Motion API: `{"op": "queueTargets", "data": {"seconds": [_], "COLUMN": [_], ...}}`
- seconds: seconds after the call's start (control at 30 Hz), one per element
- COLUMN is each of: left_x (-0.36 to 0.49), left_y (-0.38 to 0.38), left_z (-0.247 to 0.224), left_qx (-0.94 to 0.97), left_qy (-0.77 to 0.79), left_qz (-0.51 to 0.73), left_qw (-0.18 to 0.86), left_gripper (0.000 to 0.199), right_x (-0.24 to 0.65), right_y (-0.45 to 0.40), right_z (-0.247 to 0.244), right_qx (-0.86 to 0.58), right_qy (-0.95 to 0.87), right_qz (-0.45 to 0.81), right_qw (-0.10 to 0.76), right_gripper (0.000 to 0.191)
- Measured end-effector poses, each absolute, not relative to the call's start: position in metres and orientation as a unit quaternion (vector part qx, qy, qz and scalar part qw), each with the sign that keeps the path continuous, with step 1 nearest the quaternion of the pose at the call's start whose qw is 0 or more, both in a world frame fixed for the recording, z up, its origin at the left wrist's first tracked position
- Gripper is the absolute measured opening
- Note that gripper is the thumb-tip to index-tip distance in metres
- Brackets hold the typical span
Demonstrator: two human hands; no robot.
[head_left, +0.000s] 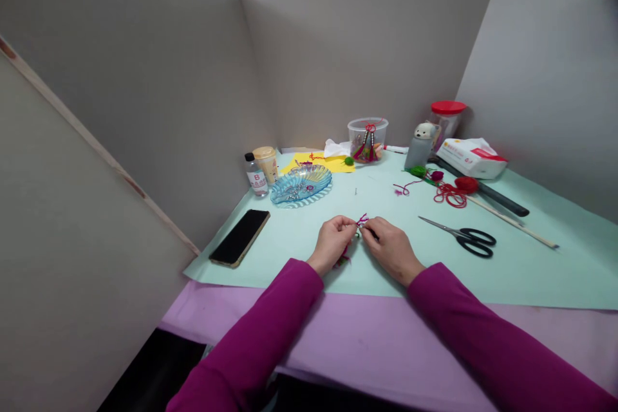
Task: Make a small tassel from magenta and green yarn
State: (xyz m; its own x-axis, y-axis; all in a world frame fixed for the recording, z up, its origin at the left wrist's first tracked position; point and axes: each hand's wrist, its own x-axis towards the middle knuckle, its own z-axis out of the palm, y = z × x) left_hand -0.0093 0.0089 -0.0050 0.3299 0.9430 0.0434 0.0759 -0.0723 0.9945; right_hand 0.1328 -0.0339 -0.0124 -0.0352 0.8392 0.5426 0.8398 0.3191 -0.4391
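My left hand (333,243) and my right hand (390,248) meet over the pale green sheet, fingertips pinched close together. Between them they grip a small piece of magenta yarn (363,220), whose strands stick up above the fingers. More magenta and green yarn (344,259) hangs under my left hand, partly hidden by it. Something small and dark shows at my right fingertips, too small to make out. Black-handled scissors (470,238) lie right of my right hand, blades pointing left.
A phone (240,238) lies at the left, near a bottle (256,175) and a blue shell-shaped dish (302,185) with small beads. Behind stands a clear tub (367,140). Red yarn (451,194), a stick (516,223) and a tissue pack (473,157) are at the right.
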Motion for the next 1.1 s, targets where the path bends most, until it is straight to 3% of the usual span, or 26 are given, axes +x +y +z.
{"op": "queueTargets", "data": {"seconds": [0.57,1.1], "left_x": [-0.011,-0.01], "left_y": [0.004,-0.001], "left_z": [0.0,0.01], "left_qx": [0.652,0.639], "left_qy": [0.409,0.421], "left_qz": [0.366,0.347], "left_qw": [0.523,0.543], "left_gripper": [0.021,0.019], "right_x": [0.137,0.136], "right_y": [-0.029,-0.035], "right_z": [-0.017,-0.001], "right_qx": [-0.639,-0.675], "right_qy": [-0.675,-0.678], "right_qz": [-0.027,-0.171], "right_qw": [0.368,0.234], "right_gripper": [0.024,0.02]}}
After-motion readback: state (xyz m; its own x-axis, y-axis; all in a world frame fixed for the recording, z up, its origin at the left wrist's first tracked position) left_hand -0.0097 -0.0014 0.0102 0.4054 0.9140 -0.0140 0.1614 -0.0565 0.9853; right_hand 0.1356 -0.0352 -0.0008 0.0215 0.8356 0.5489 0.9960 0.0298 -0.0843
